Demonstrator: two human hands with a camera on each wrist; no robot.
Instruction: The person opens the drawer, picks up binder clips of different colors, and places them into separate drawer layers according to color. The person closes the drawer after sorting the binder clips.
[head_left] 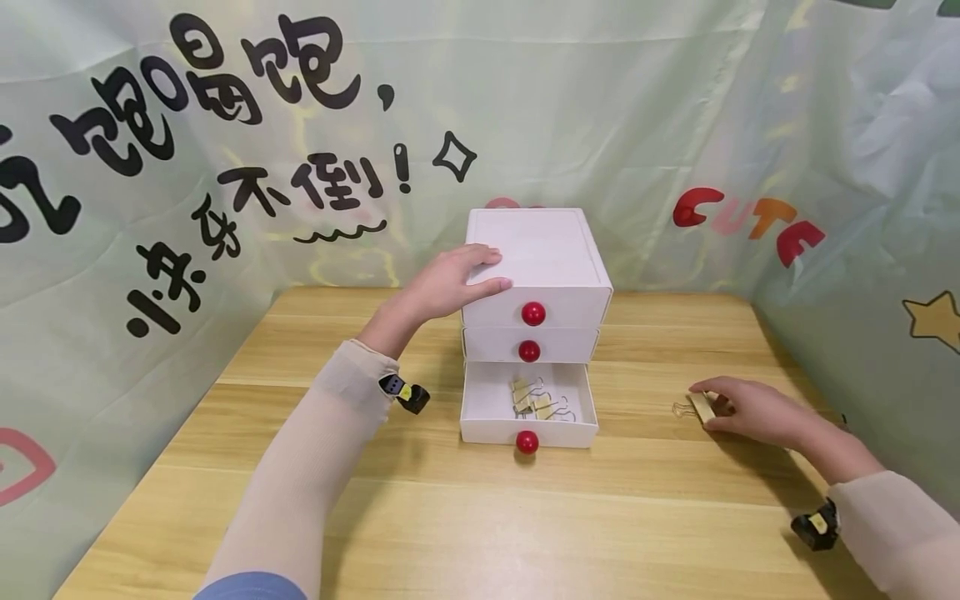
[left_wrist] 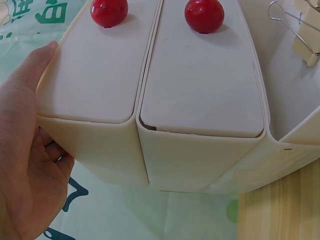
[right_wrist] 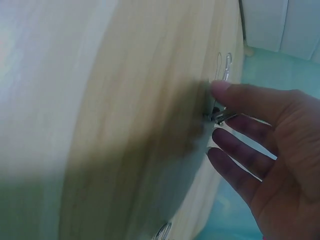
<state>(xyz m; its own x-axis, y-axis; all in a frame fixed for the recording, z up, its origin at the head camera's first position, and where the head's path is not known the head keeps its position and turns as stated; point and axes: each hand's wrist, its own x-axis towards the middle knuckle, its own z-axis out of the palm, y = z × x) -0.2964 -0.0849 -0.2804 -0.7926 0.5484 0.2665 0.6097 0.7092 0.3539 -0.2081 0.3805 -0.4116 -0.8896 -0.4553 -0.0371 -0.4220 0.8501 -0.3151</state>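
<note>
A white drawer unit (head_left: 536, 250) with red knobs stands at the table's middle. My left hand (head_left: 450, 283) rests on its top left edge; in the left wrist view the thumb (left_wrist: 37, 67) lies at the front edge. The bottom drawer (head_left: 487, 429) is pulled out and holds several pale yellow binder clips (head_left: 543, 405). Off to the right, my right hand (head_left: 761, 408) pinches another binder clip (head_left: 702, 408) between thumb and fingers, at the tabletop, wire handles pointing left. In the right wrist view the clip is partly hidden by the thumb (right_wrist: 245, 97).
The upper two drawers, with a red knob (head_left: 533, 313) and a second knob (head_left: 529, 351), are pushed in. Another clip's wire handles (right_wrist: 162, 232) show at the bottom of the right wrist view. Printed cloth (head_left: 570, 108) hangs behind the wooden table (head_left: 360, 500).
</note>
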